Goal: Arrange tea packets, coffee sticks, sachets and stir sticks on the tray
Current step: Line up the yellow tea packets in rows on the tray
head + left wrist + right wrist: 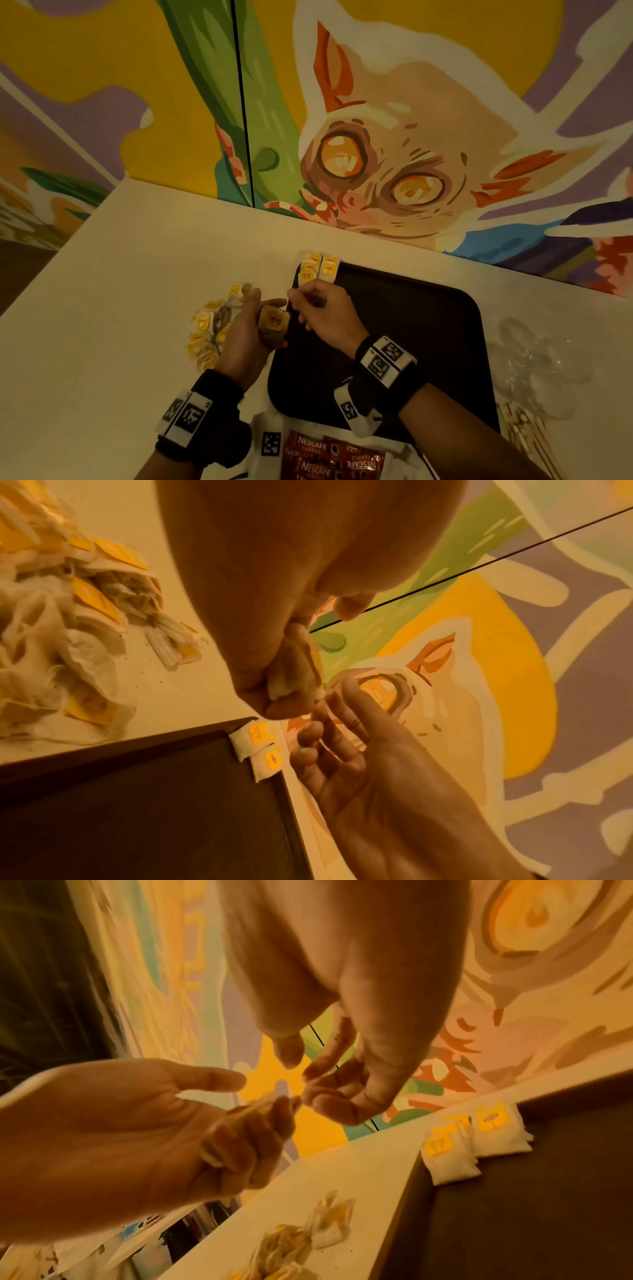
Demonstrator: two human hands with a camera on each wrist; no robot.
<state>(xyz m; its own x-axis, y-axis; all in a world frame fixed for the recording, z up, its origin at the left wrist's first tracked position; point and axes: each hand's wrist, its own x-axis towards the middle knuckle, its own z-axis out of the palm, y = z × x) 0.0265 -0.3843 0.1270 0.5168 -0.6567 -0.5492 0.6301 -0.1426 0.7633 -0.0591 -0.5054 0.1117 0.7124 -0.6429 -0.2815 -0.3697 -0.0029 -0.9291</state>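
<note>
Tea packet [273, 323] gripped in left hand [245, 337] — yellow label up, long axis toward wall. Right hand [323, 313] loosely curled, empty — beside tray [428, 342] corner.

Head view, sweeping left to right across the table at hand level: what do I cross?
Loose tea bag pile → left hand gripping a tea packet → right hand → dark tray → clear plastic wrap.
</note>
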